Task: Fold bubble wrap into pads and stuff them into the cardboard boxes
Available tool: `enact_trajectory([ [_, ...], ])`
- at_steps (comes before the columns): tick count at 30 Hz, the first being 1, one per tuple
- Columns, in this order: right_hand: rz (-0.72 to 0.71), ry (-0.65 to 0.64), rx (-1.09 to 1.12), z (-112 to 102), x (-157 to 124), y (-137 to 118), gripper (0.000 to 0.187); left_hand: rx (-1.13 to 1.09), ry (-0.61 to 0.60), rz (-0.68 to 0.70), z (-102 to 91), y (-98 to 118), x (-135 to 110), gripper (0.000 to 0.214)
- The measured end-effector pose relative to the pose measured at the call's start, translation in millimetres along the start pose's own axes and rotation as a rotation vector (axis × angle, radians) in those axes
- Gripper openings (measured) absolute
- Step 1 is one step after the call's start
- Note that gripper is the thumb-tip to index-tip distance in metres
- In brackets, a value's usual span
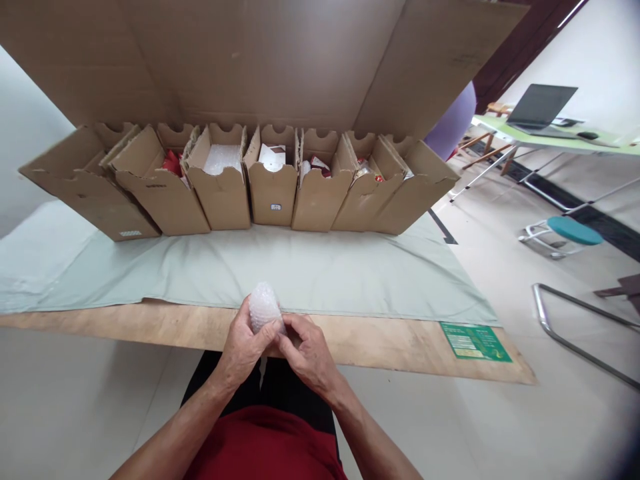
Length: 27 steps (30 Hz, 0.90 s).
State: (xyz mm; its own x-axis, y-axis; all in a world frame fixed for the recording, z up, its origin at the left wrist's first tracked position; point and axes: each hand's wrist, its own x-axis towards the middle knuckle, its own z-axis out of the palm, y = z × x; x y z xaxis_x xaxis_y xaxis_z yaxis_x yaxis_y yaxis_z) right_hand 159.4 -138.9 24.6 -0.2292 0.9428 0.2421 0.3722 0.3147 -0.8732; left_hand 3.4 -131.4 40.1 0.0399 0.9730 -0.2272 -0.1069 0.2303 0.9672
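My left hand (243, 348) and my right hand (309, 351) meet at the near edge of the wooden table (150, 323). Together they grip a small bundle wrapped in bubble wrap (264, 307), which sticks up between them. The left fingers curl round its side and the right fingers pinch its lower end. What is inside the wrap is hidden. A row of several open cardboard boxes (225, 180) stands at the far side on a pale green cloth (300, 270).
Some boxes hold red items and bubble wrap. A large cardboard sheet (260, 60) leans behind them. A green label (475, 341) lies on the table's right corner. To the right are a teal stool (570, 233), a metal chair frame and a desk with a laptop (543, 107).
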Motion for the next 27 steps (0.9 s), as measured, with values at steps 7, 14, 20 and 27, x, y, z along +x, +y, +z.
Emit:
enact_trajectory([
  [7,-0.039,-0.047,-0.028,-4.6,2.1,-0.7,0.013,0.197,0.038,0.042,-1.9,-0.2,2.8,0.066],
  [14,-0.036,-0.089,-0.009,-7.8,5.7,-4.7,0.012,0.201,0.021,0.046,-3.3,-6.0,3.2,0.071],
  [20,-0.042,-0.09,-0.022,-8.7,5.2,-4.3,0.013,0.251,0.02,0.071,-3.2,-3.4,3.6,0.071],
  [27,-0.029,-0.075,-0.075,-8.5,2.1,-1.7,0.015,0.295,0.066,0.123,-0.7,-4.0,1.3,0.071],
])
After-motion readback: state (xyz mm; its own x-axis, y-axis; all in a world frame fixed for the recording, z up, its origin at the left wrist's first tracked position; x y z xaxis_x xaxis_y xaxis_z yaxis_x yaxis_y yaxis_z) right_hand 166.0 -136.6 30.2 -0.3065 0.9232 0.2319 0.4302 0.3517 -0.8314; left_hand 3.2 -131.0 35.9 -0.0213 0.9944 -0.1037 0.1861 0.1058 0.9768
